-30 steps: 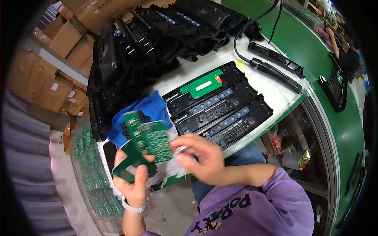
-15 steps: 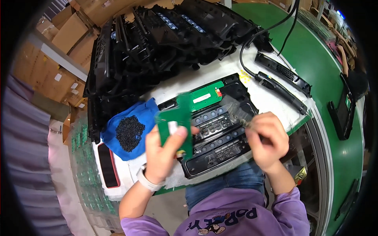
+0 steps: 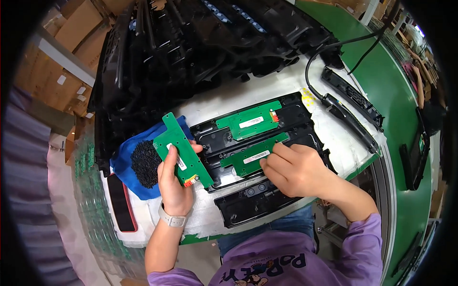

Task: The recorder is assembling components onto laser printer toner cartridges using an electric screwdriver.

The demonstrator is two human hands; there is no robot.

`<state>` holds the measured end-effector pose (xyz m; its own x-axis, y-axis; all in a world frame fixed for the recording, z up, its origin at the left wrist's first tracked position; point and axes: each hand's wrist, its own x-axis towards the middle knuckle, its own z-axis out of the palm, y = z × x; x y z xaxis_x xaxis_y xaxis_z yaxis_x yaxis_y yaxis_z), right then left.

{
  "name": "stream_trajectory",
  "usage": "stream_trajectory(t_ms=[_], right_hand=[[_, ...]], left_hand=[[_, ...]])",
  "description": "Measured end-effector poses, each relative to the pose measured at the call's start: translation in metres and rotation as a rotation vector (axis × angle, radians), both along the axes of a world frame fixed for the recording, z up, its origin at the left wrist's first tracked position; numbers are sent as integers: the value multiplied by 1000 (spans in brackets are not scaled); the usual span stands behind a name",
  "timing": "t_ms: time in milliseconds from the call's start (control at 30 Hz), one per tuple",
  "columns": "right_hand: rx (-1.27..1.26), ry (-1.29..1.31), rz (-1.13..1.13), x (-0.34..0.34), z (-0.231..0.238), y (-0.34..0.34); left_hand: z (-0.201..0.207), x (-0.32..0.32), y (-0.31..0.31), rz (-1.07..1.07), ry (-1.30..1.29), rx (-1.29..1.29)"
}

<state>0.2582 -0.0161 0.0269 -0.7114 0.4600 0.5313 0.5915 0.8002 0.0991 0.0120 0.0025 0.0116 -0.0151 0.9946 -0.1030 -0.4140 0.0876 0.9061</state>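
My left hand [image 3: 175, 183] grips a green circuit board [image 3: 183, 152], tilted above the white-covered bench, with the thumb on its face. A second green circuit board [image 3: 250, 159] lies in the middle black plastic housing [image 3: 310, 136]. My right hand [image 3: 298, 171] is closed at that board's right end, fingertips on its edge and partly hiding it. Just behind, another circuit board [image 3: 253, 121] sits in the far black housing [image 3: 205, 134]. The near black housing [image 3: 234, 212] carries round dark buttons and has no board on the part I can see.
A blue cloth [image 3: 125, 167] holds a heap of small black screws [image 3: 144, 164]. Beside it lies a red-edged phone [image 3: 121, 202]. Black plastic housings [image 3: 205, 57] are piled at the back. A corded electric screwdriver [image 3: 350, 121] and a black strip [image 3: 353, 95] lie right.
My right hand has moved from a blurred, clear item over the housings to a board now lying in the middle housing. My left hand has shifted left with its board, turning it.
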Motion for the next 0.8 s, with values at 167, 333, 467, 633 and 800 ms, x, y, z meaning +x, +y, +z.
stream_trajectory(t_ms=[167, 333, 467, 633, 800], right_hand=[[-24, 40, -57, 2, 0, 2], [-50, 34, -58, 3, 0, 3], [-101, 39, -52, 6, -2, 7], [-339, 127, -64, 14, 5, 9], [-427, 82, -136, 17, 7, 6]], left_hand=[[1, -1, 2, -7, 32, 3], [0, -1, 1, -23, 59, -20], [2, 3, 1, -26, 76, -24], [0, 1, 0, -37, 140, -21], [1, 0, 0, -51, 125, -25]])
